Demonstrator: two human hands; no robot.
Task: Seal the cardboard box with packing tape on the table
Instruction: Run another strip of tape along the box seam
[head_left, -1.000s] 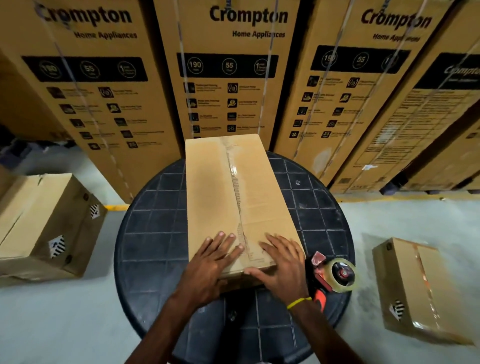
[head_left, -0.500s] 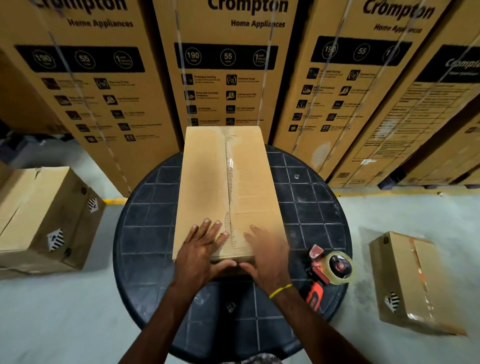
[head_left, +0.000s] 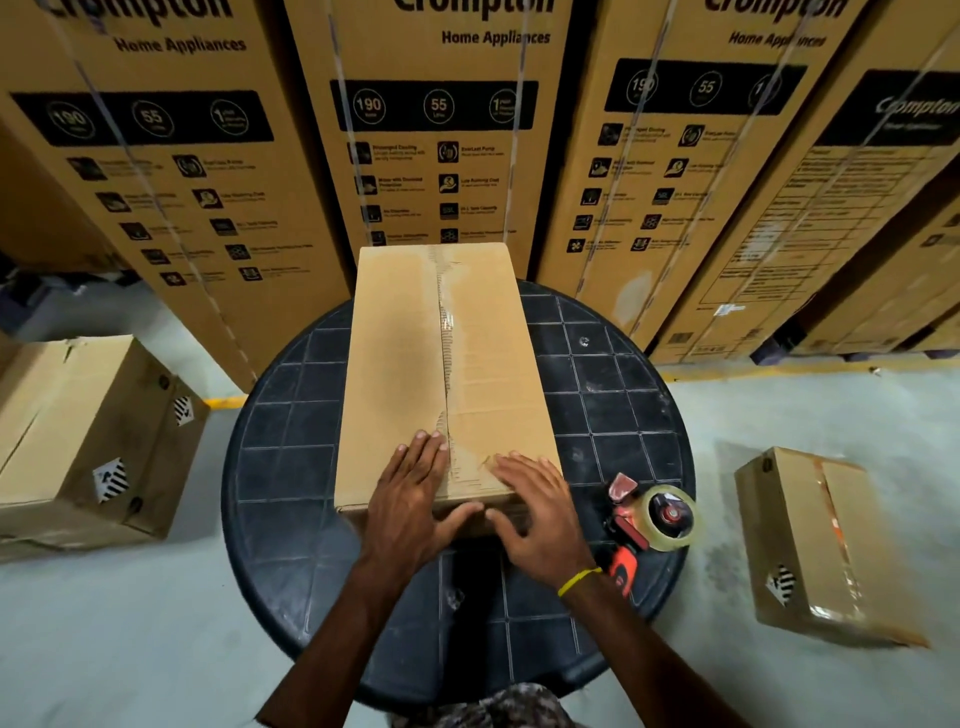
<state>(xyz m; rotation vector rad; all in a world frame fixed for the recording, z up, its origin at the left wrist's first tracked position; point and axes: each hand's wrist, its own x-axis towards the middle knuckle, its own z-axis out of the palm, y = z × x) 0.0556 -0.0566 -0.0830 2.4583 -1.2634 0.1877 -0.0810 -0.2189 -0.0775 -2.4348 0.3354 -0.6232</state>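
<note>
Turned straighter than a second ago: box (head_left: 441, 374) lying lengthwise mid-tabletop (head_left: 291, 467). Left hand (head_left: 410, 499) and right hand (head_left: 540, 509) pressed flat on near end, grip wide, holding nothing. Tape dispenser (head_left: 654, 519) just right, untouched; taping likely next.

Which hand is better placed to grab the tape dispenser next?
Right. The right hand rests flat on the near right corner of the cardboard box, beside the tape dispenser; the left hand is across the seam, farther off.
</note>
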